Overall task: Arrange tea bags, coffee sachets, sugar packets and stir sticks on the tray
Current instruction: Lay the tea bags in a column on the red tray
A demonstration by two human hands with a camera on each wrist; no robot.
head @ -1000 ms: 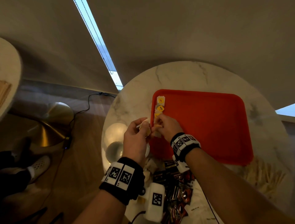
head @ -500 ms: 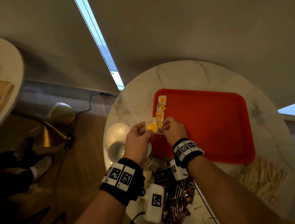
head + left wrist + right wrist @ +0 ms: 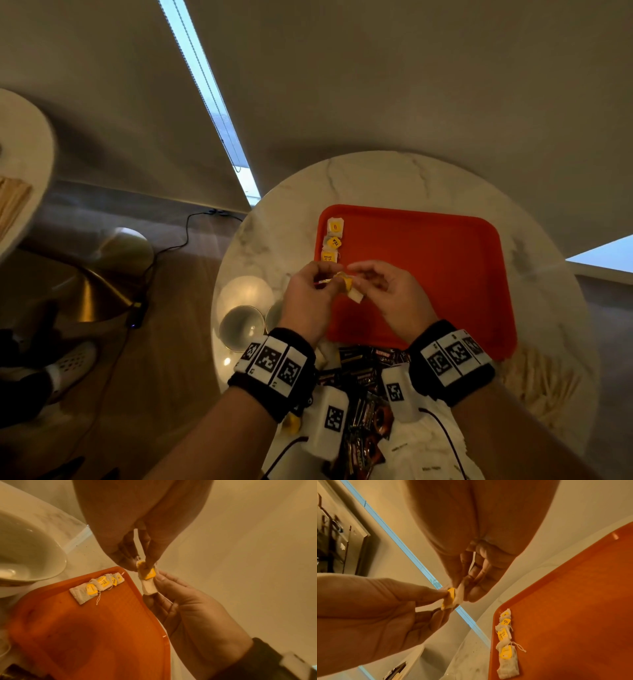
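From the head view, both hands meet over the near-left edge of the red tray [image 3: 428,274], which lies on a round marble table [image 3: 376,178]. The left hand [image 3: 305,305] and the right hand [image 3: 390,298] share one tea bag [image 3: 347,287], each with its grip clamped on it by fingertips; the bag hangs above the tray, not touching it. At 12 o'clock from the hands, a row of tea bags [image 3: 333,241] lies along the tray's left edge. At 6 o'clock from the tray sits a heap of dark sachets [image 3: 363,370]; at 4 o'clock, a pile of stir sticks [image 3: 544,383]. At 9 o'clock from the hands stand glass bowls [image 3: 241,327].

The left wrist view shows the left hand's fingertips [image 3: 150,559] pinching the bag's upper end with its yellow tag [image 3: 150,574], and the right hand [image 3: 192,608] holding the lower paper end. The row of laid bags [image 3: 97,586] overlaps like shingles on the tray [image 3: 102,635].

The right wrist view shows the right thumb and fingers [image 3: 476,592] closed on the bag [image 3: 453,599], the left hand [image 3: 368,608] gripping its tag side at 9 o'clock.
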